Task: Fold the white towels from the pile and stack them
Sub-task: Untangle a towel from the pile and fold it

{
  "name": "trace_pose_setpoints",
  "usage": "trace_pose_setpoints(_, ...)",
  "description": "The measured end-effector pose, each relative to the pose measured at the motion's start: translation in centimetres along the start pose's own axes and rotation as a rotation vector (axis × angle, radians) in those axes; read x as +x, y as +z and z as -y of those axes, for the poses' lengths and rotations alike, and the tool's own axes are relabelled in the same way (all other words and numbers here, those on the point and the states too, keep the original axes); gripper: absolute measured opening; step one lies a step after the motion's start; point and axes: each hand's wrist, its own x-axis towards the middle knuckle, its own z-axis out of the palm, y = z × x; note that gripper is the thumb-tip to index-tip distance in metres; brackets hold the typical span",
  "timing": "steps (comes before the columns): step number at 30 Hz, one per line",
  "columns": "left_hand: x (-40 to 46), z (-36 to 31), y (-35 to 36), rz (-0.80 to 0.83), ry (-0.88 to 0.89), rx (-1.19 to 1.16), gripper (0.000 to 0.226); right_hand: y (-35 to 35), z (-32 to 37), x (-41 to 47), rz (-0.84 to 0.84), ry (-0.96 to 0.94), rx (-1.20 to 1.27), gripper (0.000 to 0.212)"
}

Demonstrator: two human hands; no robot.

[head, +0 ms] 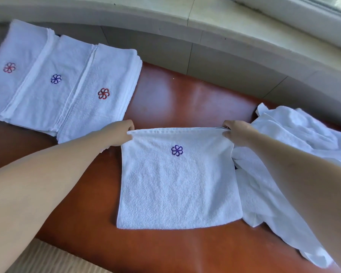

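Upper left of frame: three folded towels (63, 83) lying side by side on desk (185, 95), overlapping at edges, each white with a small flower mark: red on left one, blue on middle one, red on right one. Each looks like several layers thick at its far edge; exact count not clear.

Lower left: bare forearm running up toward centre, ending at left hand (117, 133). Fingers and thumb pinched on far left corner of centre towel (177, 180).

Centre: that towel white, roughly square, spread flat on reddish-brown desk, purple flower mark near its far edge. Far edge lifted slightly and stretched taut between both hands, near edge resting on desk toward bottom centre.

Right of centre: right hand (237, 133) pinched on far right corner of same towel, forearm coming in from lower right edge.

Right side: pile of loose towels (295, 138), white, crumpled, unfolded, reaching from mid right down to lower right corner, partly under right forearm, touching right edge of centre towel.

Top of frame: pale stone ledge (165, 14) curving across, grey tiled wall (215, 62) below it, behind desk.
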Motion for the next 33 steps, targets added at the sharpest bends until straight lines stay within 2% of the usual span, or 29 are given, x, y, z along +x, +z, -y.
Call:
trace_pose_setpoints(2, -2.7, -0.6, -2.0, -0.02, 0.023, 0.013, 0.014, -2.1, 0.5, -2.9, -0.032, -0.03, -0.023, 0.021)
trace_pose_setpoints(5, -6.6, -1.2, -5.6, -0.097, 0.052, 0.036, 0.006, -5.7, 1.3, -6.9, -0.101, -0.052, -0.028, 0.021)
trace_pose_setpoints(12, -20.7, -5.0, -14.6, -0.528, 0.063, -0.056, 0.005, -15.0, 3.2, -20.1, -0.425, -0.193, 0.045, 0.022)
trace_pose_setpoints(17, -27.7, -6.7, -14.8, -0.692, 0.102, -0.091, 0.008, -15.0, 2.9, -25.3, -0.585, -0.214, 0.096, 0.024)
trace_pose_setpoints(20, -29.3, -6.7, -10.6, -0.657, 0.061, -0.135, 0.005, -10.8, 2.1, -26.8, -0.581, -0.249, 0.162, 0.03)
trace_pose_setpoints(23, -29.7, -5.6, -3.3, -0.607, 0.033, -0.189, 0.006, -3.9, 1.2, -27.1, -0.525, -0.278, 0.17, 0.03)
trace_pose_setpoints(25, -29.0, -4.6, 2.8, -0.52, 0.004, -0.163, 0.009, 2.2, 0.5, -26.4, -0.422, -0.256, 0.186, 0.033)
trace_pose_setpoints(29, -27.8, -2.0, 15.3, -0.217, -0.122, -0.094, 0.011, 14.5, -1.1, -25.1, -0.15, -0.183, 0.115, 0.04)
trace_pose_setpoints(31, -28.2, -0.7, 19.8, -0.118, -0.113, -0.106, 0.012, 18.9, -2.2, -25.5, -0.034, -0.161, 0.066, 0.044)
trace_pose_setpoints(33, -29.1, 0.3, 22.5, -0.068, -0.095, -0.124, 0.013, 21.4, -2.9, -26.1, 0.014, -0.165, 0.116, 0.038)
